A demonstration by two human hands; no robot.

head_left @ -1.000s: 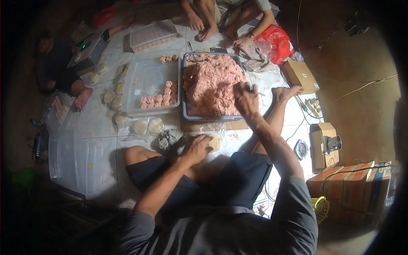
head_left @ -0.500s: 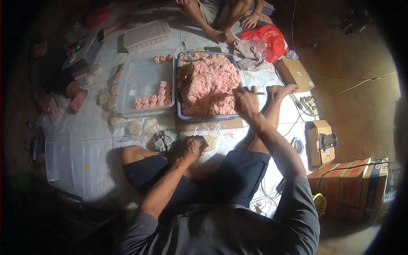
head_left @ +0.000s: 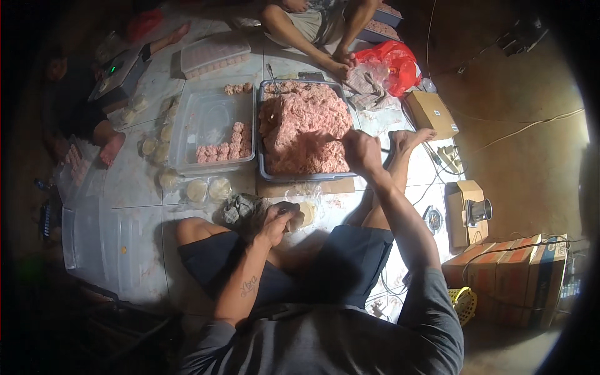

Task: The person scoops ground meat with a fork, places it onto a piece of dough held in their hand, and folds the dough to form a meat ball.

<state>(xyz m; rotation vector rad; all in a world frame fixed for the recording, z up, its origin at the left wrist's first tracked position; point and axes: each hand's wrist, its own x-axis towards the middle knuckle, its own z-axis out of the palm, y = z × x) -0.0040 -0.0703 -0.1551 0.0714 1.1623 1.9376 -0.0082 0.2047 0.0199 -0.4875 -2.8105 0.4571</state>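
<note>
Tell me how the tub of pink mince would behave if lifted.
The tub is probably heavy for its size, with pink mince heaped above its rim. Its broad, low shape should make it slow to tip. The mince looks soft and lumpy, so some might slump over if jolted.

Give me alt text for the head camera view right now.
A person sits on the floor, right hand holding a thin tool at a tub heaped with pink minced meat, left hand by pale round wrappers. A clear box of meat lumps stands left of the tub.
</note>
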